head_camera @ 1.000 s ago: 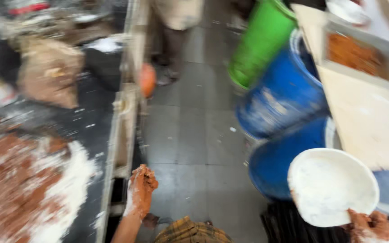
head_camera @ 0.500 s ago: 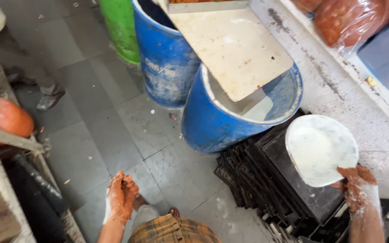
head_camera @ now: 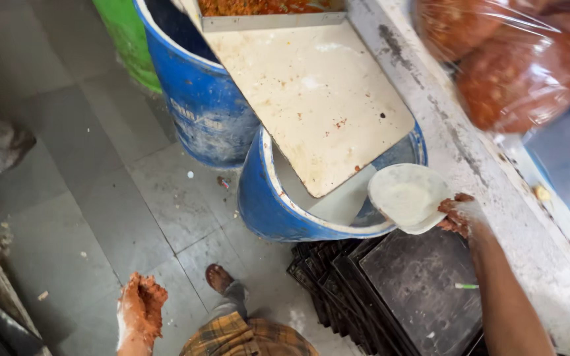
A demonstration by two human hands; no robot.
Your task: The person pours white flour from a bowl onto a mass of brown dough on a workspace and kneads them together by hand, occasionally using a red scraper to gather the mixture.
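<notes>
head view, looking down. right hand (head_camera: 458,215), smeared with reddish paste, pinches the rim of a white bowl (head_camera: 407,196) between thumb and fingers; the fingers under the bowl are hidden. the bowl is shallow, round, dusted with pale powder, and sits over the right edge of the near blue drum (head_camera: 278,204), just beside the grey concrete ledge (head_camera: 470,165). left hand (head_camera: 141,308) hangs low over the tiled floor (head_camera: 80,191), coated in the same paste, fingers loosely curled and holding nothing. a stained cream board (head_camera: 311,99) lies tilted across the near drum and a second blue drum (head_camera: 199,105) behind it, covering most of both openings; what the near drum holds is hard to make out. a metal tray (head_camera: 272,20) of orange-brown crumbs is cut off at the top edge, as is a green drum (head_camera: 126,39). clear bags of reddish food (head_camera: 516,66) blur at upper right. black trays (head_camera: 397,290), stacked and flat, stand below the bowl. a sandalled foot (head_camera: 219,277) rests on open floor between the hand and the drums.
</notes>
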